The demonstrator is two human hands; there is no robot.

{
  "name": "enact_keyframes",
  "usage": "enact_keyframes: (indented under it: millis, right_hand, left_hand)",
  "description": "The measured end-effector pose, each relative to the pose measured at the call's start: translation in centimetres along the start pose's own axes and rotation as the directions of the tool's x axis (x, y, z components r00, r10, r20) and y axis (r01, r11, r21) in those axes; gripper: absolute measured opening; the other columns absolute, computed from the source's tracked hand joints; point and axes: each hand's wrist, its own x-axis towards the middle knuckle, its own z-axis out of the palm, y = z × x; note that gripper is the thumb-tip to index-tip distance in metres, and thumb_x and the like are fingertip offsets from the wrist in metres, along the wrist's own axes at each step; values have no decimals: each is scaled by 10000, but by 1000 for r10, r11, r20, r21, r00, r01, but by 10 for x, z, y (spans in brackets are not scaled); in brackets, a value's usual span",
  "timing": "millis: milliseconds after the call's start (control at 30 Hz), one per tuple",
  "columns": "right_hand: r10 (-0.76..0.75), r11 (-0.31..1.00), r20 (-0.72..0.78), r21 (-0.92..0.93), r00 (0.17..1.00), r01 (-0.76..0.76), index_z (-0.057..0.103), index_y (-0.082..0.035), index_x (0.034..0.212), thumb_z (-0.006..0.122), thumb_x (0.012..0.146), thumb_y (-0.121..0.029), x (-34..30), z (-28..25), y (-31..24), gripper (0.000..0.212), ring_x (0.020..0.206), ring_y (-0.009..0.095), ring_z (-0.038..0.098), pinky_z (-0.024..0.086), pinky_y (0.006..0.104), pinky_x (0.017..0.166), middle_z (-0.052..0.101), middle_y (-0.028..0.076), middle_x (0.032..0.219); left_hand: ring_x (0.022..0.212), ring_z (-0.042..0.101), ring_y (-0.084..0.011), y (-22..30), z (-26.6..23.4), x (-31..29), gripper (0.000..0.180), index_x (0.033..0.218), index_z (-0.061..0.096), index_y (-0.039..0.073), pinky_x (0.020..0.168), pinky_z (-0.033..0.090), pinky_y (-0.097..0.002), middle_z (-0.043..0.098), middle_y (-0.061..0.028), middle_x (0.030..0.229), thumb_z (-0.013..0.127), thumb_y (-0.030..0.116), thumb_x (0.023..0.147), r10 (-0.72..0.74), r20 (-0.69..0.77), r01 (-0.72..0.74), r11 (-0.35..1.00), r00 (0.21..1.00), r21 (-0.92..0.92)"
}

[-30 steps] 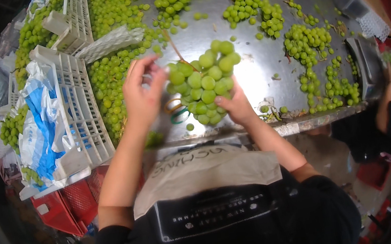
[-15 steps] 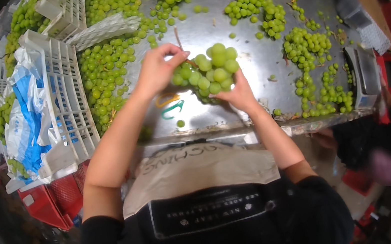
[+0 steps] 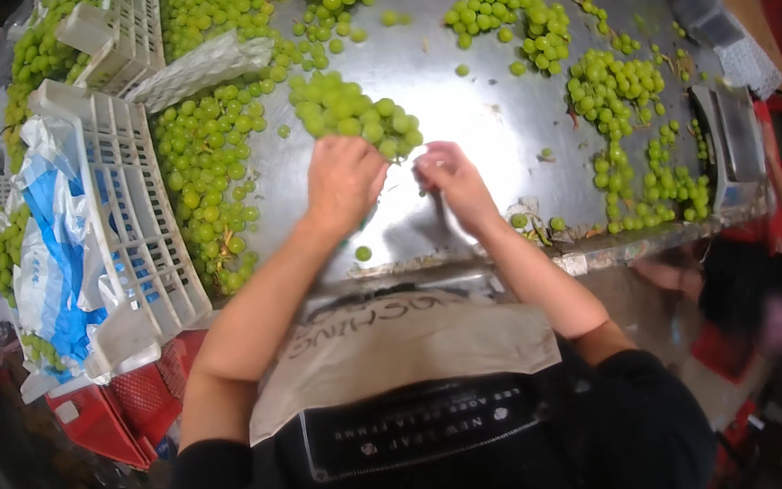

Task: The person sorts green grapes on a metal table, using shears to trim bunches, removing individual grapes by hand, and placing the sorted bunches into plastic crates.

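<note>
We look down past a person's two bare arms at a shiny metal table (image 3: 427,47) with green grapes spread over it. The left hand (image 3: 342,186) holds a bunch of grapes (image 3: 340,105), its fingers closed on the near side of the bunch. We see the bunch above the middle of the table's near part, reaching away from the hand toward the far side.

The right hand (image 3: 459,189) is just beside the bunch, near its right end. Its fingers are curled in toward the thumb; blur keeps us from telling whether the tips meet or pinch anything.

Between the forearms, near the table's front edge, we see a single grape (image 3: 363,253). To the left of the hands lies a thick pile of grapes (image 3: 207,196) with a white foam sheet (image 3: 208,67) across it. Beside that pile stands a white slatted crate (image 3: 149,215) with a blue and white plastic bag (image 3: 64,258) in it. To the right, we see more bunches (image 3: 615,84) on the table.

The person wears a beige apron (image 3: 416,347), its upper part folded down over black cloth. At the far right, we make out part of another person (image 3: 760,275) in dark clothes.
</note>
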Motion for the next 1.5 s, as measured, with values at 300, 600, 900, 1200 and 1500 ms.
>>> enact_keyframes:
  millis: [300,600,900,1200,1500]
  right_hand:
    - [312,865,370,270,875,-423,520,-10,1081,483,905,-127,1,12,5,215,766,140,620,518,271,682,643,103,873]
    - [459,679,493,342,739,-649,559,-13,992,579,790,-59,29,2,16,209,629,80,499,423,213,560,551,25,738]
    - [482,591,547,373,684,-715,584,-13,937,601,793,-86,37,0,25,162,509,45,362,305,189,469,435,-50,602]
    - [540,786,374,97,754,-611,574,-36,874,555,865,-221,42,11,5,186,413,65,319,289,219,423,392,-56,496]
    - [460,886,322,-110,827,-450,517,-81,637,678,790,-243,47,18,3,275,419,76,383,315,221,399,435,-23,494]
  left_hand:
    - [863,558,-267,24,-23,-49,216,886,606,73,775,428,-384,581,-91,935,676,79,682,-204,30,206,959,979,-196]
    - [890,525,-327,11,-27,-90,357,1025,529,44,722,462,-391,513,-138,925,636,54,685,-387,360,413,911,849,4]
    - [753,557,-367,0,-45,-96,444,1093,541,58,703,468,-431,554,-156,794,641,38,660,-491,587,571,819,643,59]
    - [619,522,-51,-5,-111,-49,369,1074,572,63,572,416,-212,592,7,693,715,97,735,-452,816,871,475,361,-123]
    - [555,577,-162,-1,-97,10,182,782,660,-6,545,448,-294,623,-126,622,653,172,747,-459,837,794,606,298,50]
